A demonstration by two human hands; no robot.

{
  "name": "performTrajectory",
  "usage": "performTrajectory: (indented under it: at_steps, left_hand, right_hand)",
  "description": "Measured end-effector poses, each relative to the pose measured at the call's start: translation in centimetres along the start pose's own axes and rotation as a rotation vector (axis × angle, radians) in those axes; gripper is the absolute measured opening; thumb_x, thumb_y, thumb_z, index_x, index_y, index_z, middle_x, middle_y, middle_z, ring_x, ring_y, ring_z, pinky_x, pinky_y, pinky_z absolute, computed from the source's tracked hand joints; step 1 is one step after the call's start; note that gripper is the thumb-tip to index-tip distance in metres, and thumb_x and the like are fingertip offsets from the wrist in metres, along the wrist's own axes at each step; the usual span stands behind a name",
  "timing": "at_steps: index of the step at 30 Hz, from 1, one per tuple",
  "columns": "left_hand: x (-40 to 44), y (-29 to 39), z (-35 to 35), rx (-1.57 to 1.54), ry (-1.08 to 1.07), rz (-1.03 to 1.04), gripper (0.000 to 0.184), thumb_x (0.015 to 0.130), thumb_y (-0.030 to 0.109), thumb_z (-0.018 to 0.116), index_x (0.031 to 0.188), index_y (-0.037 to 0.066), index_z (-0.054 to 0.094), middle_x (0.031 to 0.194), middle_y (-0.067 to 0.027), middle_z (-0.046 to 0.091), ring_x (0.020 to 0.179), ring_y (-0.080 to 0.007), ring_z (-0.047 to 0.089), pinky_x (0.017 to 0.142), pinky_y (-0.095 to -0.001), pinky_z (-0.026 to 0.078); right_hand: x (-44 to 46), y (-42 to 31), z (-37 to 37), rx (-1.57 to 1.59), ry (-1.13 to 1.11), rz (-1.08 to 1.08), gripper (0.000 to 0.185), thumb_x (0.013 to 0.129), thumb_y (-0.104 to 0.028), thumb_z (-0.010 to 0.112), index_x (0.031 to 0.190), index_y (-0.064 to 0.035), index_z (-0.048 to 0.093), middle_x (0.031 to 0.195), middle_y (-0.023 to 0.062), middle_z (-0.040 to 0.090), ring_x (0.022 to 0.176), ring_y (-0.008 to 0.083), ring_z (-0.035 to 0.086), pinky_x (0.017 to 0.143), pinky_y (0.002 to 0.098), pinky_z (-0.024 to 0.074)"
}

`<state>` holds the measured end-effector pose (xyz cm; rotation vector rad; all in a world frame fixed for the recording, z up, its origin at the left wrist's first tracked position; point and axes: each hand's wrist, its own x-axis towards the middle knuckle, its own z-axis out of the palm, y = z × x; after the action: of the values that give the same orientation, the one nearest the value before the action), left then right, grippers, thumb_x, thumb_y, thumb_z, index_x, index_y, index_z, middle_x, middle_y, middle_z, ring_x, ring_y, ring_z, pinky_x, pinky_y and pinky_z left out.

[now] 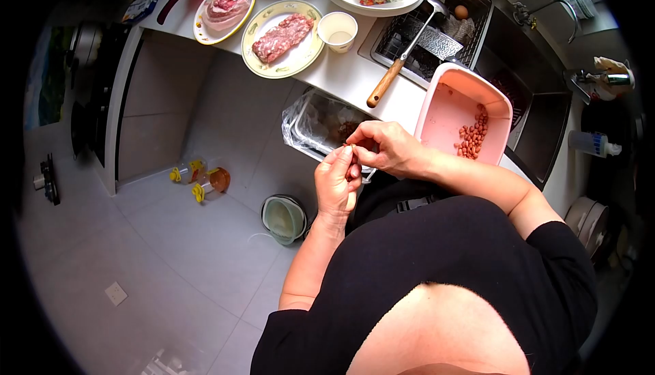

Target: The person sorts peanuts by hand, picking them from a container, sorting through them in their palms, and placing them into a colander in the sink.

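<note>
My left hand [336,185] and my right hand [390,146] meet fingertip to fingertip, both closed in a pinch. Between them is a small reddish-brown peanut [353,161], mostly hidden by the fingers. Directly below the hands hangs a bin lined with clear plastic [297,120], with brownish scraps [346,129] inside. To the right of my right hand, a pink basin [428,121] stands at the counter's edge. Loose red-skinned peanuts [472,136] lie along its right side and lower corner.
Along the counter [402,105] are a plate of minced meat [283,38], a plate of sliced meat [225,10], a white cup [337,32] and a wooden-handled ladle [389,81]. Behind are a dish rack [382,49] and sink [546,126]. Bottles [211,184] and a bucket [284,219] stand on the floor.
</note>
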<state>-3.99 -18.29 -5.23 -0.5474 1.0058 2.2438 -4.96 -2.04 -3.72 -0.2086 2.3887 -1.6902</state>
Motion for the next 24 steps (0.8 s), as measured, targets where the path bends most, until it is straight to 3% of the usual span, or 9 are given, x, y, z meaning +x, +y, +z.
performTrajectory:
  at_steps: [1,4,8,11,12,13,16,21,24]
  left_hand:
    - [0.0,0.0,0.2,0.001,-0.001,0.0,0.012,0.094,0.013,0.054,0.093,0.002,0.058,0.074,-0.0011,0.054,0.056,-0.0056,0.047,0.039,-0.0153,0.033]
    - [0.1,0.1,0.3,0.018,0.071,0.054,0.012,0.093,0.013,0.055,0.094,0.001,0.058,0.073,-0.0009,0.054,0.056,-0.0051,0.047,0.039,-0.0151,0.033]
    - [0.2,-0.4,0.0,-0.017,0.081,0.033,0.013,0.094,0.014,0.055,0.093,0.002,0.057,0.075,-0.0013,0.054,0.056,-0.005,0.047,0.039,-0.0158,0.033]
    - [-0.1,-1.3,0.8,-0.141,0.117,-0.006,0.018,0.095,0.02,0.052,0.089,0.003,0.056,0.076,-0.0005,0.052,0.055,-0.0036,0.042,0.038,-0.0152,0.03]
    - [-0.1,-1.5,0.8,-0.183,0.058,0.002,0.019,0.095,0.02,0.052,0.09,0.003,0.056,0.076,-0.0005,0.052,0.055,-0.0033,0.042,0.038,-0.015,0.029]
    - [-0.1,-1.6,0.8,-0.224,-0.001,0.01,0.019,0.096,0.02,0.051,0.091,0.003,0.056,0.076,-0.0004,0.052,0.055,-0.0029,0.042,0.038,-0.0148,0.029]
    - [-0.1,-1.2,0.7,-0.185,0.006,0.02,0.02,0.096,0.021,0.05,0.092,0.003,0.056,0.075,0.0,0.051,0.055,-0.0022,0.042,0.038,-0.0146,0.028]
    - [0.3,-0.7,0.3,-0.137,0.071,0.019,0.023,0.097,0.024,0.05,0.093,0.001,0.056,0.074,-0.0004,0.05,0.055,-0.0028,0.042,0.038,-0.0151,0.027]
    - [1.1,-1.1,-0.8,-0.193,0.23,-0.074,0.031,0.096,0.031,0.05,0.09,0.001,0.056,0.072,-0.0027,0.05,0.055,-0.0048,0.042,0.037,-0.0159,0.027]
  right_hand:
    - [0.1,0.4,0.1,0.0,0.001,0.0,0.015,0.088,-0.001,0.054,0.1,0.0028,0.063,0.083,0.0053,0.066,0.07,0.0109,0.063,0.061,0.0244,0.052]
    - [0.2,1.6,0.4,0.489,-0.068,0.184,0.019,0.089,-0.002,0.053,0.105,0.0023,0.062,0.082,0.0058,0.065,0.07,0.0096,0.062,0.063,0.0226,0.0522]
    - [0.1,1.7,0.4,0.462,-0.105,0.228,0.019,0.09,-0.002,0.052,0.106,0.003,0.062,0.082,0.0063,0.065,0.069,0.0087,0.061,0.063,0.0224,0.0518]
    - [-0.7,1.4,1.9,0.388,0.092,0.135,0.02,0.092,-0.005,0.048,0.104,0.0013,0.063,0.08,0.0055,0.065,0.067,0.0071,0.06,0.06,0.0217,0.0502]
    - [-0.7,-0.6,0.8,0.531,0.014,0.407,0.022,0.094,-0.011,0.046,0.106,-0.0003,0.062,0.082,0.004,0.063,0.069,0.0068,0.058,0.059,0.0207,0.0485]
    - [-0.7,0.0,1.1,0.532,0.017,0.406,0.022,0.094,-0.011,0.046,0.106,-0.0003,0.062,0.082,0.004,0.063,0.069,0.0068,0.058,0.059,0.0207,0.0485]
    - [-0.6,1.5,1.9,0.984,-0.027,0.454,0.029,0.097,-0.023,0.046,0.111,-0.0008,0.058,0.087,0.0026,0.06,0.074,0.0081,0.056,0.063,0.0205,0.048]
    - [-0.2,1.1,1.5,0.94,-0.062,0.429,0.03,0.096,-0.021,0.046,0.116,-0.0006,0.055,0.088,0.0039,0.06,0.076,0.01,0.059,0.063,0.022,0.0498]
    - [-0.2,1.2,1.7,0.807,0.012,0.527,0.042,0.091,-0.013,0.051,0.129,0.0002,0.042,0.096,0.0062,0.058,0.078,0.0107,0.059,0.055,0.0203,0.0487]
